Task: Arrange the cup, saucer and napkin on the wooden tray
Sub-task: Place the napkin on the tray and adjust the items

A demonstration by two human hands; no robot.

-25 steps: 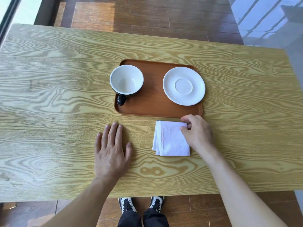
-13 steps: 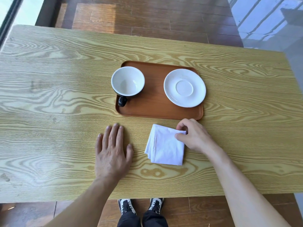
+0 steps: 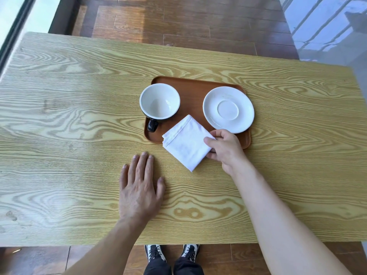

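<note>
A brown wooden tray [image 3: 193, 90] lies on the table. On its left side stands a cup [image 3: 159, 102], white inside and dark outside, with its handle toward me. A white saucer [image 3: 228, 109] rests on the tray's right side. My right hand [image 3: 225, 148] pinches the right corner of a folded white napkin [image 3: 186, 142]. The napkin hangs turned like a diamond over the tray's near edge, its far corner between cup and saucer. My left hand [image 3: 140, 187] lies flat on the table, fingers spread, holding nothing.
The light wooden table [image 3: 69, 116] stretches wide on both sides of the tray. Its near edge runs just above my shoes [image 3: 171, 253]. Beyond the far edge is dark wooden flooring [image 3: 178, 22].
My right hand has lifted the napkin off the table, turned it and carried it forward over the tray's near edge. My left hand has stayed flat in place.
</note>
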